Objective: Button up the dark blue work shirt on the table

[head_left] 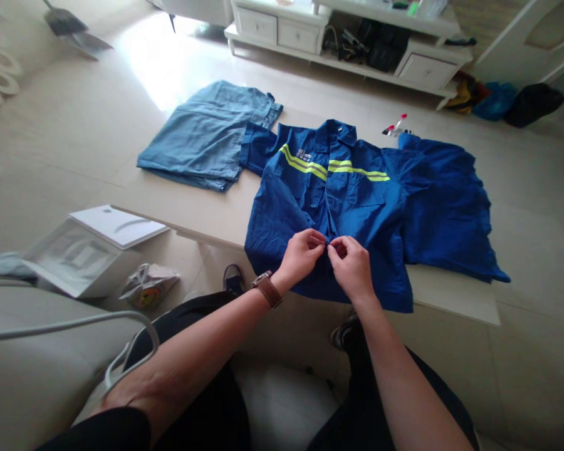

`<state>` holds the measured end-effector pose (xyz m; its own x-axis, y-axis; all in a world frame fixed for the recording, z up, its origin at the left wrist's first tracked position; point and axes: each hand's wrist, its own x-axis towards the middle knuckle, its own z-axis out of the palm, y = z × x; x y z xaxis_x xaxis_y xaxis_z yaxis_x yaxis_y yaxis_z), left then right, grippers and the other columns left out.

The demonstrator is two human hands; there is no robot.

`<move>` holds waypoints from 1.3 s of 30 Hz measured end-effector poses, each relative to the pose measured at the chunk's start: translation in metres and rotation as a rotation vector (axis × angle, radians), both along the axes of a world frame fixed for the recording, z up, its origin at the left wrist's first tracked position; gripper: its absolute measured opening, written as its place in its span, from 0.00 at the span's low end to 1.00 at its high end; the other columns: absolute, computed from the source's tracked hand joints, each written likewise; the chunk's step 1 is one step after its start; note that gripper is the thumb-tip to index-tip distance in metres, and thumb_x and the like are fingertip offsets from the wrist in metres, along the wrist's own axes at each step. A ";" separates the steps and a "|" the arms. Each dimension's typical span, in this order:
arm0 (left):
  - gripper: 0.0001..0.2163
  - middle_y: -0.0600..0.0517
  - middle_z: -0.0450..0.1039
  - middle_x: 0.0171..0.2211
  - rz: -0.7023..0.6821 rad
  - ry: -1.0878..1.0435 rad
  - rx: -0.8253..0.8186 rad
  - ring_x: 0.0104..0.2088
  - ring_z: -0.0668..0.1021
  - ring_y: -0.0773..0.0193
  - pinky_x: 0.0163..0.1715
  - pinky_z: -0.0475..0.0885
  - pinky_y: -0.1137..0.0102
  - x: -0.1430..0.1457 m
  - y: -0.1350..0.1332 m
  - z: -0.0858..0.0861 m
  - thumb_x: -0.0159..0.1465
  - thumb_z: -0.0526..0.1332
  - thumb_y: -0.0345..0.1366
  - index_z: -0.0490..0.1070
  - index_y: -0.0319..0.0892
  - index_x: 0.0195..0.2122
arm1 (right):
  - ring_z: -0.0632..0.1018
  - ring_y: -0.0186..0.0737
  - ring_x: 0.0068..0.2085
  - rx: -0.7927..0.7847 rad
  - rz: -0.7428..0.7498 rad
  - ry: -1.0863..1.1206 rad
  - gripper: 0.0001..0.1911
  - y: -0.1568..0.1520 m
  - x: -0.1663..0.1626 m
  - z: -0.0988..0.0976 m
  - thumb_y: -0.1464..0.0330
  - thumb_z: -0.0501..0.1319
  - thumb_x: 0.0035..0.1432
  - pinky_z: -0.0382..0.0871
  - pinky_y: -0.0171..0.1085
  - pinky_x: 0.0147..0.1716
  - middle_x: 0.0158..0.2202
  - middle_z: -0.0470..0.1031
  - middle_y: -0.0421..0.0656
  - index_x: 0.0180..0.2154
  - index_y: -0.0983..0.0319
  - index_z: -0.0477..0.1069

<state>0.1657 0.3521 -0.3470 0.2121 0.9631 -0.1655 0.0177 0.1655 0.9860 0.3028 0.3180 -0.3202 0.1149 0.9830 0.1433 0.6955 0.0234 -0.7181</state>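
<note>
A blue work shirt with yellow-green reflective stripes lies spread face up on a low bench, its collar away from me and its hem hanging over the near edge. My left hand, with a brown-strapped watch on the wrist, pinches the front placket low down. Right beside it, my right hand pinches the same placket from the other side. The fingertips almost meet there; whether a button sits between them is too small to tell. Above the hands, the front edges lie close together up to the collar.
Left of the shirt lies a folded lighter-blue garment; to its right is another dark-blue garment. The cream bench carries them all. A white box and a plastic bag stand on the floor, and a white cabinet stands beyond.
</note>
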 end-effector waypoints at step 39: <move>0.14 0.54 0.74 0.29 -0.364 0.524 0.112 0.29 0.74 0.68 0.29 0.64 0.73 -0.019 0.002 0.024 0.53 0.62 0.25 0.80 0.38 0.41 | 0.76 0.40 0.35 -0.210 -0.001 -0.152 0.13 0.000 0.017 -0.017 0.71 0.60 0.54 0.70 0.38 0.39 0.38 0.76 0.42 0.39 0.56 0.79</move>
